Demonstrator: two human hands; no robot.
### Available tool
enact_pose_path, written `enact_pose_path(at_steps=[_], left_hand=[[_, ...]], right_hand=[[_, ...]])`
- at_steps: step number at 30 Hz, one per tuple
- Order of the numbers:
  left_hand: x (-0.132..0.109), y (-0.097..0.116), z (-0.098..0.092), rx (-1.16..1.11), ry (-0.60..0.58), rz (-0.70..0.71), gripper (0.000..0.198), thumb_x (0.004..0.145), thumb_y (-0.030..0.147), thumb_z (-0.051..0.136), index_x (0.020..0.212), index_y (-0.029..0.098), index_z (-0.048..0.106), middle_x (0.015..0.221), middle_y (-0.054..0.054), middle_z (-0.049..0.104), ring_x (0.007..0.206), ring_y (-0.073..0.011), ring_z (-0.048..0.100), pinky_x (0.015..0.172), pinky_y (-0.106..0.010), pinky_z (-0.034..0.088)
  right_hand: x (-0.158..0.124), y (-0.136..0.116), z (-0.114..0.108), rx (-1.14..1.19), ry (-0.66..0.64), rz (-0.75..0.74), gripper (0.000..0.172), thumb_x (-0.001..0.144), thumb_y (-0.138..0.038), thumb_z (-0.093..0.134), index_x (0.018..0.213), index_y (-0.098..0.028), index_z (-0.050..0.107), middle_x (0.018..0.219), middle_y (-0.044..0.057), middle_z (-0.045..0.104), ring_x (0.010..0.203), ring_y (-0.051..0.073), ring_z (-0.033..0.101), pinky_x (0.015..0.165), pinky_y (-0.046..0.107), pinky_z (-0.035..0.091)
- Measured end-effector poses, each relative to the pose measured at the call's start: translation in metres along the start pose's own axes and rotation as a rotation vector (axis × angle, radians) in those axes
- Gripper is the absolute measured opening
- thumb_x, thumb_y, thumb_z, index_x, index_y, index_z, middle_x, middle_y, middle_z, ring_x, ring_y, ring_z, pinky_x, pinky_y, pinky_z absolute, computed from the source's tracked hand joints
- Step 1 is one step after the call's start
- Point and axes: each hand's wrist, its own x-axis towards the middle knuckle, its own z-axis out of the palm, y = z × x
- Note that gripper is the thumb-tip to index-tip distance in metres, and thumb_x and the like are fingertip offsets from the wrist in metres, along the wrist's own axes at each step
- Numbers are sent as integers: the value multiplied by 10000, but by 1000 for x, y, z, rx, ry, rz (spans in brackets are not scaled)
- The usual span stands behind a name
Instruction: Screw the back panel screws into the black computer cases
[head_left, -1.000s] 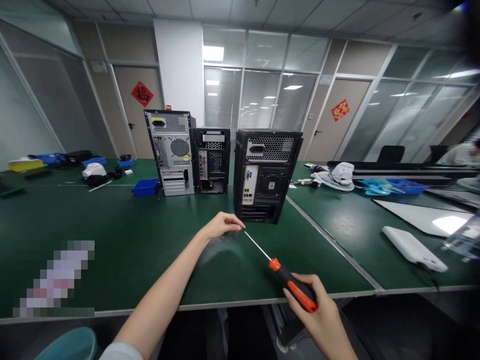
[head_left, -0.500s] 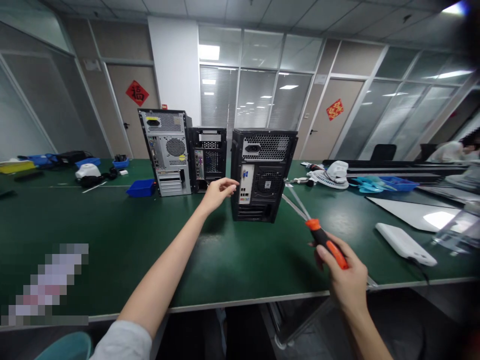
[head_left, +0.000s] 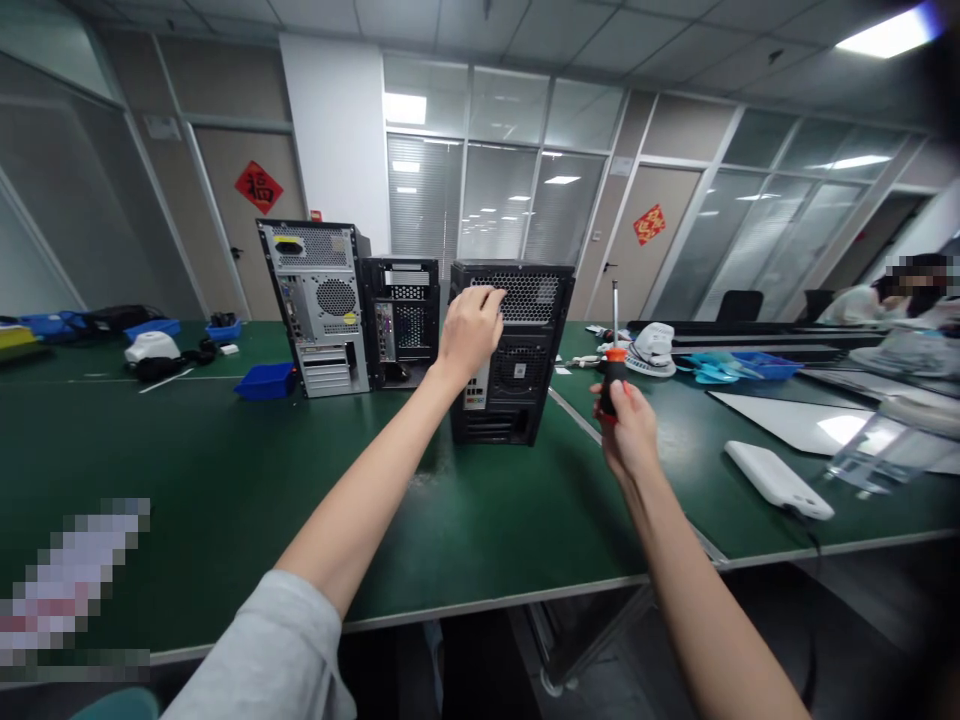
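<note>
A black computer tower [head_left: 551,345] stands upright on the green table, its rear panel with vents, fan and ports facing me. My left hand [head_left: 472,328] is in front of the upper left of that panel, covering the power socket area. Its fingers are bent and drawn together; what lies between the fingertips, if anything, is too small to make out. To the right of the tower my right hand [head_left: 630,425] is wrapped round the orange and black handle of a screwdriver [head_left: 616,354]. The screwdriver's shaft points upward, apart from the tower.
A grey tower [head_left: 322,300] and a smaller black tower [head_left: 409,290] stand to the left, beside a blue bin [head_left: 266,382]. On the right lie a white device [head_left: 776,478] with a cable and a clear container [head_left: 885,440]. A person [head_left: 862,300] sits far right.
My left hand has risen from the tower's left edge to the upper part of its rear panel. My right hand has moved up, and the screwdriver has swung from leaning toward the tower to upright.
</note>
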Motion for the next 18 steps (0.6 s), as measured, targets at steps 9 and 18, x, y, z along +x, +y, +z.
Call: enact_pose_path(at_steps=[9,18], left_hand=[[9,25,33,216,-162,145,627,833,281,451,1410,196,220,1498,-94,143,1379,-293,25,1064,-586,4],[4,10,43,317,-251,194,804,783,440,538,1436,230,118,1511,-73,4,1374,-293,-65,1065,-587,-38]], right_hand=[[26,16,18,37,35,36,242,594,-326,688,622,-169,505,546,-73,448,466,37,371,405,162,311],[53,18,28,-55,-20,-54,194,681,-372,607,738,-206,523,578,-65,538,458,63,487,460,206,434]])
